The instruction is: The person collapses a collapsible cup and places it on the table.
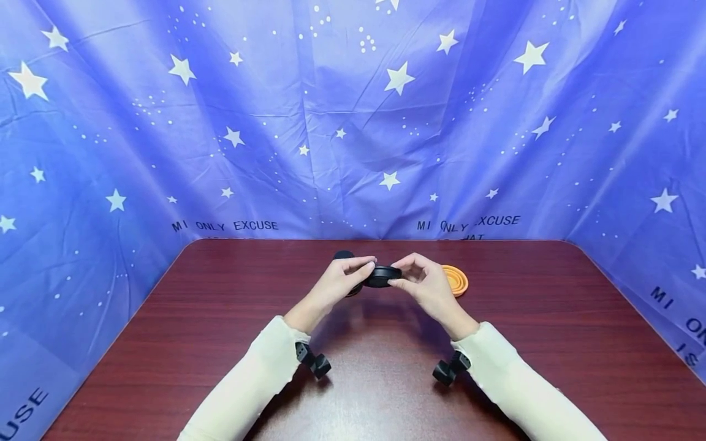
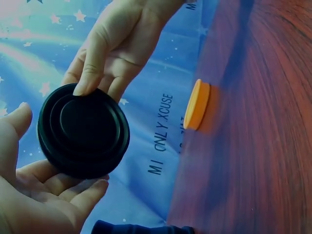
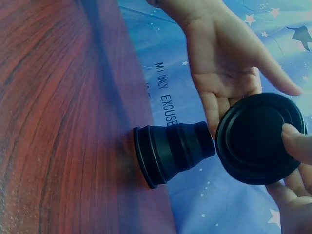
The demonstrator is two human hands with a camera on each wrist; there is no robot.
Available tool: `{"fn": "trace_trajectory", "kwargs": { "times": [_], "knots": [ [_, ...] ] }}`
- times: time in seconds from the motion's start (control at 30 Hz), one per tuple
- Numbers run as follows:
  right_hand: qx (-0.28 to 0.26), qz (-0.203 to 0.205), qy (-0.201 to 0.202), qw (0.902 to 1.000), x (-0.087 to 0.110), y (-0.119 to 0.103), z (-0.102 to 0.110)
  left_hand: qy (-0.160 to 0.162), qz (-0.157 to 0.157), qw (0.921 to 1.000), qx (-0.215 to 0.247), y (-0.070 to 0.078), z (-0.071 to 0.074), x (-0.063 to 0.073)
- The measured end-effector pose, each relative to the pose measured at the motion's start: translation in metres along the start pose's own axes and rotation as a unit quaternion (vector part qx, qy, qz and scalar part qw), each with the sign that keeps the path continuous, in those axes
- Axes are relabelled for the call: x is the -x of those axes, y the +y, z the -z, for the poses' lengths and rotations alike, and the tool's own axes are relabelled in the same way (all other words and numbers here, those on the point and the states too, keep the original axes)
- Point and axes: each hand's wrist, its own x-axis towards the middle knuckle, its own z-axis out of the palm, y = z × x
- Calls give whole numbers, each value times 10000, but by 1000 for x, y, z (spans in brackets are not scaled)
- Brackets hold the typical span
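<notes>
A flattened black collapsible cup with concentric rings is held above the table between both hands. My right hand pinches its rim, the thumb on the ringed face and the fingers behind. On the other side, my left hand has its fingers at the cup's edge. The left thumb stands away from the cup in both wrist views. An extended black collapsible cup stands wide end down on the table, partly hidden behind my left hand in the head view.
A flattened orange collapsible cup lies on the table just beyond my right hand, partly covered by it in the head view. The dark red wooden table ends at a blue curtain with white stars.
</notes>
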Motion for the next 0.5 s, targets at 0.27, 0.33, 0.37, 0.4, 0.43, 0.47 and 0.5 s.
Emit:
{"fn": "trace_trajectory", "kwargs": {
  "times": [0.27,0.33,0.37,0.4,0.43,0.47,0.5],
  "knots": [
    [-60,176,-235,9995,1,2,-2,495,-318,9972,452,0,-5,0],
    [24,17,-281,9996,1,1,-1,595,-347,9955,644,-1,-6,0],
    [89,-84,-313,9994,1,1,-1,639,-372,9946,729,-2,-6,0],
    [167,-220,-341,9990,1,1,-1,685,-395,9935,814,-3,-6,0],
    [233,-388,-385,9982,1,1,-1,719,-433,9927,871,-4,-6,0],
    [251,-596,-434,9970,0,1,-1,745,-479,9920,905,-4,-6,0],
    [276,-818,-492,9951,0,1,0,775,-512,9912,938,-5,-6,0]
  ]
}}
